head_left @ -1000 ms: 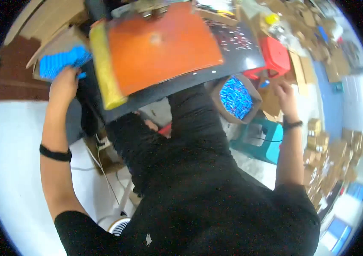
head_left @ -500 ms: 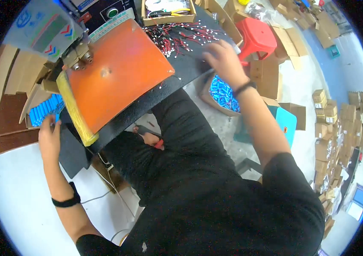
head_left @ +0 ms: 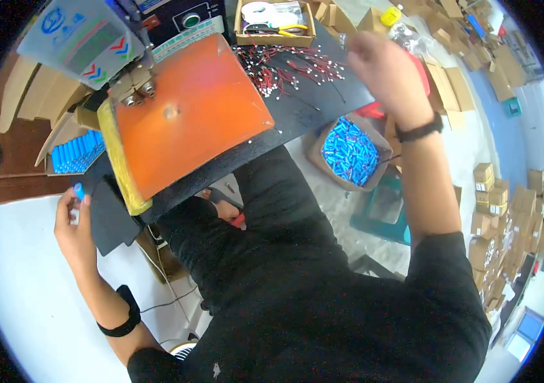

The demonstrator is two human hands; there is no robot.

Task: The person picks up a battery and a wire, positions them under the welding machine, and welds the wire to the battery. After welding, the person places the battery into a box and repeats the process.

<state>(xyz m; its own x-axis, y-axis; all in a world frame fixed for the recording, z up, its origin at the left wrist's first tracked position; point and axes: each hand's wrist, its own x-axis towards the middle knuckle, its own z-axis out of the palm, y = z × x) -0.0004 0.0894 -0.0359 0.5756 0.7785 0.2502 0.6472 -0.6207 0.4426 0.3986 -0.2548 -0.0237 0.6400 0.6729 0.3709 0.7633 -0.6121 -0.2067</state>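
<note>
My left hand (head_left: 76, 226) is at the left, just below a carton of upright blue cylindrical battery cells (head_left: 77, 154). Its thumb and fingers pinch a single blue battery cell (head_left: 79, 191). My right hand (head_left: 392, 75) hangs above the table's far right corner, and its fingers are curled and smeared by motion. Whether anything is in it I cannot tell. Left of it lies a heap of red and black wire leads with white connectors (head_left: 284, 67). An orange sheet (head_left: 189, 115) with a worn spot covers the table beneath the welding machine's metal head (head_left: 136, 86).
Below the table's right edge stands an open box of blue cells (head_left: 350, 152). A tray with yellow-handled pliers (head_left: 288, 29) sits behind the leads. A yellow-wrapped bar (head_left: 118, 159) lines the sheet's left edge. Behind my right hand is a red stool (head_left: 421, 71); cartons (head_left: 495, 198) are stacked farther right.
My left hand has drawn back from the carton with one blue battery cell. The right hand has moved right and farther away, past the wire leads. The view has shifted slightly.
</note>
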